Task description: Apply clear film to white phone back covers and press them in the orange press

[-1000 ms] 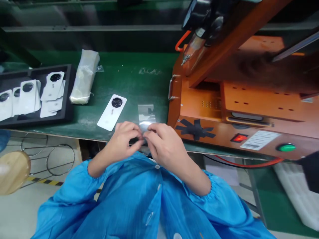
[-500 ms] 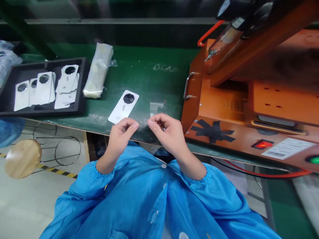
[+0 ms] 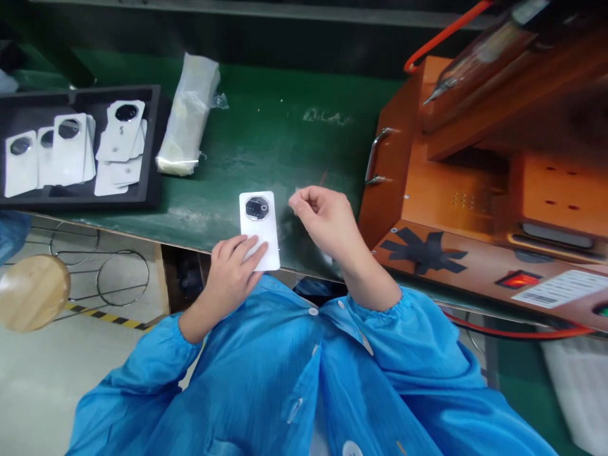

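A white phone back cover (image 3: 261, 231) with a round dark camera area lies on the green table by its front edge, camera end away from me. My left hand (image 3: 232, 266) rests on its lower left part, with fingers stretched out and lying flat across it. Just right of the cover, my right hand (image 3: 325, 218) is raised over the table, thumb and forefinger pinched together. A faint clear bit shows at those fingertips, too small to name. At left, a black tray (image 3: 85, 201) holds several similar white covers (image 3: 69, 152), some stacked.
A wrapped whitish bundle (image 3: 187, 117) lies beside the tray. On the right stands an orange machine (image 3: 399, 158) with a metal handle (image 3: 375, 155) and a lit red switch (image 3: 520, 279). A round wooden stool (image 3: 35, 291) is on the floor at left.
The cover has turned upright and come right and nearer to me. My left hand has gone from a pinch to flat fingers on it. My right hand has risen slightly, still pinched.
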A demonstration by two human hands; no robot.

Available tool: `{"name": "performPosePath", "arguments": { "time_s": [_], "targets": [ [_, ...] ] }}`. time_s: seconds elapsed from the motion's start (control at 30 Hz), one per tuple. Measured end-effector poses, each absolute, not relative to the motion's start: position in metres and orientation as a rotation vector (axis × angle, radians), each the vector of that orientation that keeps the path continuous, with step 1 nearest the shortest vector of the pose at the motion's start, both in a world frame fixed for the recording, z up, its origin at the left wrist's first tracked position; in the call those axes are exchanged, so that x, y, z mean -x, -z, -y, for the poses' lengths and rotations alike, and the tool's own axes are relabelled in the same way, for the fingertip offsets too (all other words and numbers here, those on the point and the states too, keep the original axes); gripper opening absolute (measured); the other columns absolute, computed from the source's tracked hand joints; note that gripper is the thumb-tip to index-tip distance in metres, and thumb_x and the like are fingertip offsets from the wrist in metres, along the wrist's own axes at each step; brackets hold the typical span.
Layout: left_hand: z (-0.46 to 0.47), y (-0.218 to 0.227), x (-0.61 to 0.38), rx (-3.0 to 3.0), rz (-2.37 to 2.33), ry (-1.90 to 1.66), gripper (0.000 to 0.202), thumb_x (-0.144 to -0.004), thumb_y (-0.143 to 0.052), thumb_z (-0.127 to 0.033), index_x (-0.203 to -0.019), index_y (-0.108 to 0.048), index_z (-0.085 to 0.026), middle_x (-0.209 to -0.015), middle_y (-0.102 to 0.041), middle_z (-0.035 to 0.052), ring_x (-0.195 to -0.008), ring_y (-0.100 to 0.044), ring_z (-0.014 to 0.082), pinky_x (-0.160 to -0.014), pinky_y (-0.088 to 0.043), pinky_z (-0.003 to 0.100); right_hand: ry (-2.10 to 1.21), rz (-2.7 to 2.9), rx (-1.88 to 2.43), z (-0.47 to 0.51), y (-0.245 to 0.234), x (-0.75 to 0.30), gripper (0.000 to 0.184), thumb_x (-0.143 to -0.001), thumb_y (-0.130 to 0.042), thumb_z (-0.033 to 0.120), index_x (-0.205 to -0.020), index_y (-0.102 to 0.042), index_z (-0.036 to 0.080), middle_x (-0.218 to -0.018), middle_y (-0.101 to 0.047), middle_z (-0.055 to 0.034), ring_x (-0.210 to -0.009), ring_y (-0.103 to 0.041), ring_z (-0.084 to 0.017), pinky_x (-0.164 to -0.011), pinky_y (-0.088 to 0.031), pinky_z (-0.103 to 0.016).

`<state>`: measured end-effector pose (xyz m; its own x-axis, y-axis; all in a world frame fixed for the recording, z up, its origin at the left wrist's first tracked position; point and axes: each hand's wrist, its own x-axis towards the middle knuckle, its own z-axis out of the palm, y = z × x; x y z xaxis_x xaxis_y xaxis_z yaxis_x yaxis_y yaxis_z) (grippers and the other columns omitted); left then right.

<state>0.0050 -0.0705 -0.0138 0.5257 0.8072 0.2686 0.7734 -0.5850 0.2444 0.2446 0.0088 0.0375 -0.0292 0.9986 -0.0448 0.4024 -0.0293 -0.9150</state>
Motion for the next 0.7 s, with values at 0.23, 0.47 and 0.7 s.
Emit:
{"name": "performPosePath", "arguments": {
  "time_s": [0.23, 0.47, 0.7],
  "targets": [
    [0.081, 0.041, -0.024, -2.605, -1.344, -0.835, 0.049, -0.106, -0.066, -0.040, -0.151, -0.062, -0.022, -0.147, -0.069, 0.0144, -0.146, -0.058, 0.0324, -0.128, -0.039, 0.054, -1.074, 1.700, 1.623, -0.026, -0.026, -0.222, 0.020, -0.098, -0.060, 0.029, -0.083, -0.069, 0.018, -0.069, -0.061, 0.0013, -0.063, -0.049, -0.013, -0.064, -0.034, -0.030],
    [0.080, 0.043, -0.022, -2.603, -1.328, -0.897, 0.048, -0.105, -0.067, -0.040, -0.149, -0.063, -0.022, -0.145, -0.070, 0.0134, -0.143, -0.061, 0.0315, -0.126, -0.041, 0.050, -1.045, 1.831, 1.649, -0.035, -0.024, -0.219, 0.024, -0.099, -0.059, 0.029, -0.079, -0.066, 0.019, -0.067, -0.059, 0.0013, -0.063, -0.048, -0.014, -0.066, -0.034, -0.031],
    [0.079, 0.043, -0.023, -2.627, -1.327, -0.900, 0.048, -0.103, -0.069, -0.038, -0.147, -0.064, -0.021, -0.145, -0.070, 0.0134, -0.143, -0.061, 0.0309, -0.126, -0.041, 0.049, -0.997, 1.877, 1.719, -0.038, -0.027, -0.215, 0.020, -0.100, -0.060, 0.026, -0.085, -0.070, 0.018, -0.078, -0.067, -0.0025, -0.072, -0.057, -0.016, -0.069, -0.036, -0.031]
  ]
}}
